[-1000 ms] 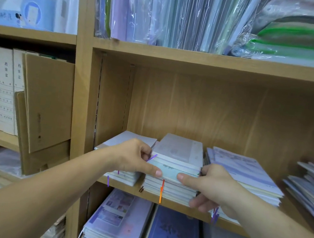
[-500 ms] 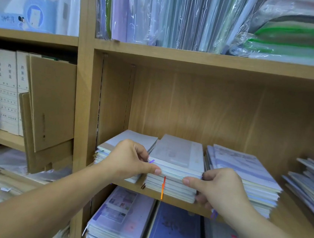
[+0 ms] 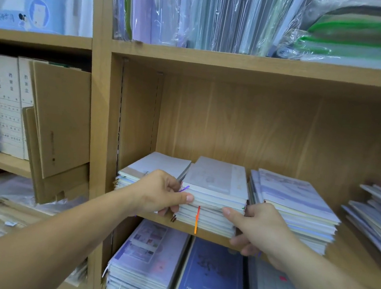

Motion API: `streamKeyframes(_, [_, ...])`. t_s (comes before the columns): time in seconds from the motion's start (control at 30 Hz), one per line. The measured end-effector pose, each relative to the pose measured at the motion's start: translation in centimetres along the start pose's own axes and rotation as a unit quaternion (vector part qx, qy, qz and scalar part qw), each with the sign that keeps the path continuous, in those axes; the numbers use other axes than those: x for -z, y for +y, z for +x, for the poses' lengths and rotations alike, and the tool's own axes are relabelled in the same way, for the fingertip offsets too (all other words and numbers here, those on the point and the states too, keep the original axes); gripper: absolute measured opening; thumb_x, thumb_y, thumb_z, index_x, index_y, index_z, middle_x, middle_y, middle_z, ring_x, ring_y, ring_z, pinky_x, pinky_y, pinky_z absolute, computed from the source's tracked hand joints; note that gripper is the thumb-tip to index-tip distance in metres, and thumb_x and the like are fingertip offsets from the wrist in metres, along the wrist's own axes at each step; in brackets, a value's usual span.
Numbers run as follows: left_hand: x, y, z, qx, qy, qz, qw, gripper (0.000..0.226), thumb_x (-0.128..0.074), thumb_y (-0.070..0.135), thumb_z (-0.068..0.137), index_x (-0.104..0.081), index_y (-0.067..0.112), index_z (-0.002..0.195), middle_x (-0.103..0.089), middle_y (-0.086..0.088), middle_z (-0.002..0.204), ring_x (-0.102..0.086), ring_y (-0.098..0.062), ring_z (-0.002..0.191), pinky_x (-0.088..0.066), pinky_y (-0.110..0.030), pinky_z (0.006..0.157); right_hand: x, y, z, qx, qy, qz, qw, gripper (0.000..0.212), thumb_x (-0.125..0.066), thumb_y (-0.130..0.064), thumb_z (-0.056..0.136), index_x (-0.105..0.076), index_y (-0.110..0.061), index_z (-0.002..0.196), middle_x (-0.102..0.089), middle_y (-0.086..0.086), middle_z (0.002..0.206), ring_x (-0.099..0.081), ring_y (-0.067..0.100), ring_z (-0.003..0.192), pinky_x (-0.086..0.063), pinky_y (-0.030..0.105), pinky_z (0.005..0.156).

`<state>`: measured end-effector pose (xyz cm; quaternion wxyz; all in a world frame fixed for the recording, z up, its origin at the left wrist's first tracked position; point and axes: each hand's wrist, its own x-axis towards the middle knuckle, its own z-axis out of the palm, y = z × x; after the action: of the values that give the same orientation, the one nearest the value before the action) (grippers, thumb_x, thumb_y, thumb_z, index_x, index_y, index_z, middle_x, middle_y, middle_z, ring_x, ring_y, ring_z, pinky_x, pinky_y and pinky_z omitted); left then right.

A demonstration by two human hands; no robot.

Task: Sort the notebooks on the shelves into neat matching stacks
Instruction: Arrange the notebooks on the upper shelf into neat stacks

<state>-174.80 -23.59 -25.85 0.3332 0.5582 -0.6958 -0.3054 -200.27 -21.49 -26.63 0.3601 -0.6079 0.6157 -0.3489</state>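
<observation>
The blue notebook [image 3: 211, 276], near and low, reads "FUTURE STARS CHASING DREAMS!" at its bottom. The white file boxes [image 3: 7, 106] at left carry Chinese characters, too blurred to read.

I see stacks side by side on one shelf [image 3: 347, 250].
Centre frame, the middle stack [image 3: 215, 189] sits between the left stack [image 3: 156, 166] and the right stack [image 3: 296, 202]; my left hand [image 3: 161, 193] grips its left edge, my right hand [image 3: 260, 229] its right; wrapped packs [image 3: 198, 13] stand above.
</observation>
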Motion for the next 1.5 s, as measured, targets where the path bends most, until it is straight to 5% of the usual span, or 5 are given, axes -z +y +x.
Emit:
streamKeyframes(0.17, [-0.2,-0.5,0.4,0.008,0.021,-0.011,1.000,0.047,-0.079,0.053,0.084,-0.074,0.006,0.079,-0.075,-0.017,0.074,-0.053,-0.017,0.048,-0.046,-0.022,0.058,-0.4,0.0,0.4,0.001,0.049,0.027,0.998,0.046,-0.083,-0.042,0.083,-0.059,-0.006,0.067,-0.070,0.018,0.058,-0.072,0.043,0.063,-0.052,0.035,0.050])
streamKeyframes(0.73, [-2.4,-1.5,0.1,0.030,0.068,-0.161,0.984,0.042,-0.083,0.031,0.086,-0.071,-0.008,0.095,-0.064,-0.013,0.061,-0.044,-0.016,0.042,-0.037,-0.021,0.042,-1.6,-0.2,-0.4,0.043,0.088,-0.031,0.995,0.039,-0.074,-0.037,0.092,-0.063,-0.001,0.081,-0.071,0.017,0.066,-0.067,0.024,0.045,-0.057,0.036,0.047])
streamKeyframes(1.0, [-2.3,-1.1,0.3,0.034,0.071,-0.082,0.993,0.041,-0.080,0.038,0.088,-0.071,-0.002,0.094,-0.071,-0.011,0.064,-0.052,-0.016,0.047,-0.045,-0.024,0.047,-0.7,-0.1,-0.4,0.011,0.048,-0.006,0.999,0.025,-0.071,-0.039,0.094,-0.065,-0.015,0.089,-0.073,0.012,0.064,-0.069,0.029,0.052,-0.050,0.027,0.045])
streamKeyframes(1.13, [-3.1,-1.4,0.4,0.000,0.108,-0.031,0.994,0.037,-0.080,0.040,0.088,-0.073,0.003,0.089,-0.071,-0.010,0.061,-0.054,-0.008,0.042,-0.044,-0.022,0.047,-1.0,-0.1,-0.2,0.014,0.062,0.012,0.998,0.026,-0.067,-0.028,0.098,-0.065,-0.006,0.084,-0.066,0.011,0.069,-0.076,0.031,0.067,-0.062,0.050,0.057])
streamKeyframes(1.5, [-2.2,-0.8,0.9,0.017,0.093,-0.016,0.995,0.041,-0.083,0.038,0.085,-0.069,0.000,0.090,-0.072,-0.013,0.063,-0.062,-0.021,0.049,-0.056,-0.033,0.053,-0.7,-0.1,0.3,0.005,0.063,-0.005,0.998,0.028,-0.064,-0.025,0.100,-0.065,-0.006,0.080,-0.068,0.020,0.082,-0.075,0.035,0.068,-0.051,0.031,0.043])
